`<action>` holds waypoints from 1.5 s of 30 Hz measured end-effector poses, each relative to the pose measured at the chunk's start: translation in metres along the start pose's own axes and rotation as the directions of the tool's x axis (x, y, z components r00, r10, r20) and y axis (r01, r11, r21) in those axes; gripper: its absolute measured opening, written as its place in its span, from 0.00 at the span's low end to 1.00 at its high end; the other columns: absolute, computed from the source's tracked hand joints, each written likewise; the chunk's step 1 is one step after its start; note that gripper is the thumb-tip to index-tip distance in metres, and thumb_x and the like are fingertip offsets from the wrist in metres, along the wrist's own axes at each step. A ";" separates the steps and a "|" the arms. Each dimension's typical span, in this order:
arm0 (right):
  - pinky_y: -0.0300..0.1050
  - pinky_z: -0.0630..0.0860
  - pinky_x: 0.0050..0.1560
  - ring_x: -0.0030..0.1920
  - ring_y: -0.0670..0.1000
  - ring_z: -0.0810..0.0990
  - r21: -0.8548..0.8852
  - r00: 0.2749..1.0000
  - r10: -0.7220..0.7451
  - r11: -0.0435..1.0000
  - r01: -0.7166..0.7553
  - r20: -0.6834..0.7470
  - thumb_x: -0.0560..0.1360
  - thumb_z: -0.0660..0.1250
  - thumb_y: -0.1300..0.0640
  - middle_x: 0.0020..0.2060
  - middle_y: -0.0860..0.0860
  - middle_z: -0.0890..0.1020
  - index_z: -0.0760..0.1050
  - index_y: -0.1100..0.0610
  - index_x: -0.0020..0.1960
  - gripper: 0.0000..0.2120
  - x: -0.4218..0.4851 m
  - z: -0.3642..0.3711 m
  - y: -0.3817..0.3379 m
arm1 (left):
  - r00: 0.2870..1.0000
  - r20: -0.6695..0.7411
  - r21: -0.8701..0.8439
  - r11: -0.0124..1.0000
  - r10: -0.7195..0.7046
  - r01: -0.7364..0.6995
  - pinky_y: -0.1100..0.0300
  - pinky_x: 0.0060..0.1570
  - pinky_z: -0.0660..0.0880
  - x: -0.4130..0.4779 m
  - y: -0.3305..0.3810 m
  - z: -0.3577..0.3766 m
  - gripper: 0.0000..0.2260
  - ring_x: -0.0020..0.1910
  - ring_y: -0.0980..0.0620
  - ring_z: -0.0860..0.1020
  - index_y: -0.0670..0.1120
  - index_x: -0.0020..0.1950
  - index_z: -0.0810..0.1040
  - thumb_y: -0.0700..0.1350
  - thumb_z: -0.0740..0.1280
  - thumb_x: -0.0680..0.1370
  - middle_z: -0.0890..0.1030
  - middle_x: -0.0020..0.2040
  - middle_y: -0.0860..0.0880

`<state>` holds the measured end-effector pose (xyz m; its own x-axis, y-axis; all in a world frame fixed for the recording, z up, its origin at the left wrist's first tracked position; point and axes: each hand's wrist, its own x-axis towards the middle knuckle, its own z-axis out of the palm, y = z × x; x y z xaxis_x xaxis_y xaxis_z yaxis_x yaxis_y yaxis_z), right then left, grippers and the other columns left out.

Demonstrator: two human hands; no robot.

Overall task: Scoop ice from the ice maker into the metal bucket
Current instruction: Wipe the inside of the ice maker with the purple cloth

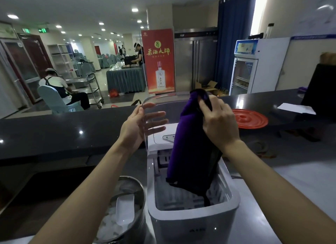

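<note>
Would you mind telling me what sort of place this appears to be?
Probably a restaurant or banquet hall's bar counter: a dark countertop, a liquor advertising banner, a drinks fridge, and skirted dining tables beyond.

Recessed ceiling lights [135,9] are shining over a large dining hall with a pale, glossy floor [120,96]. A dark polished tabletop [54,129] is stretching across the foreground, reflecting the lamps. Beyond it, a red banner [158,61] is standing beside a steel refrigerator [196,60], and blue curtains [234,35] are hanging next to a bright window [259,11]. A glass-door cooler [244,74] is glowing at right. Farther back, a skirted table [125,79], a metal trolley [94,87] and white shelves [61,60] are standing.
</note>
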<state>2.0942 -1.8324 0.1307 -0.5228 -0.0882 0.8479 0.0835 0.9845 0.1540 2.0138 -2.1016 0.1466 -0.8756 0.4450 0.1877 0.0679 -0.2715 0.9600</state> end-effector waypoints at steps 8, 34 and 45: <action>0.60 0.73 0.63 0.70 0.65 0.71 0.069 0.996 0.004 0.998 -0.011 0.093 0.79 0.65 0.44 0.74 0.65 0.69 0.72 0.65 0.75 0.32 -0.002 -0.007 -0.034 | 0.929 0.034 0.639 0.707 0.368 -0.303 0.40 0.52 0.86 0.030 0.052 0.027 0.11 0.46 0.46 0.88 0.48 0.65 0.80 0.48 0.60 0.89 0.87 0.53 0.46; 0.60 0.79 0.59 0.57 0.61 0.78 0.068 0.957 0.290 0.955 -0.289 -0.020 0.84 0.67 0.53 0.60 0.61 0.77 0.78 0.62 0.68 0.17 -0.047 -0.004 -0.025 | 0.932 0.336 0.941 -0.017 0.138 -0.337 0.38 0.50 0.82 0.051 0.076 0.100 0.17 0.50 0.40 0.81 0.59 0.61 0.71 0.38 0.58 0.80 0.84 0.53 0.47; 0.56 0.82 0.50 0.54 0.60 0.78 0.121 0.954 0.298 0.949 -0.291 -0.036 0.84 0.67 0.51 0.60 0.61 0.75 0.80 0.61 0.61 0.14 -0.022 -0.012 -0.009 | 0.934 0.316 0.948 -0.023 0.164 -0.317 0.38 0.50 0.81 0.049 0.070 0.101 0.20 0.50 0.38 0.81 0.59 0.62 0.71 0.39 0.55 0.76 0.84 0.52 0.46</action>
<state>2.1153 -1.8417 0.1172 -0.4434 0.2033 0.8729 0.1292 0.9783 -0.1622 2.0238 -2.0122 0.2444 -0.6560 0.6410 0.3985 0.7291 0.6746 0.1153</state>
